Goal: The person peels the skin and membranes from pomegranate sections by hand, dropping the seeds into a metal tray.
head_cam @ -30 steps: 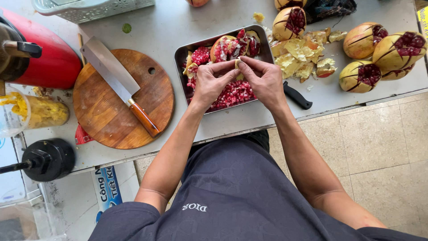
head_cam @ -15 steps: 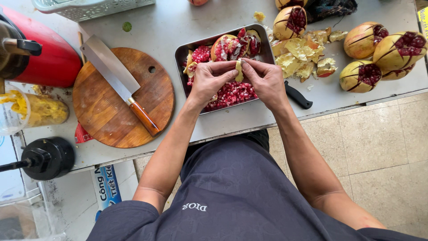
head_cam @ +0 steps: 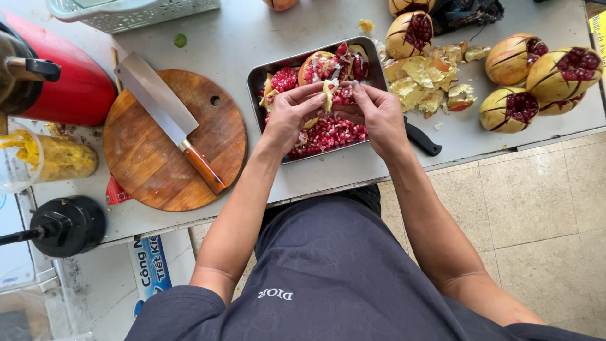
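Together, left hand point(head_cam: 291, 115) and right hand point(head_cam: 379, 113) pinch pomegranate piece point(head_cam: 336, 95) between them.

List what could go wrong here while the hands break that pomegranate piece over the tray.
1. The metal tray sits close to the table's front edge, so a push from the left hand or right hand might tip it off.
2. Seeds from the pomegranate piece could spill past the tray rim onto the table or the lap below.
3. The cleaver lies uncovered on the round cutting board beside the left arm; a careless reach might meet the blade.
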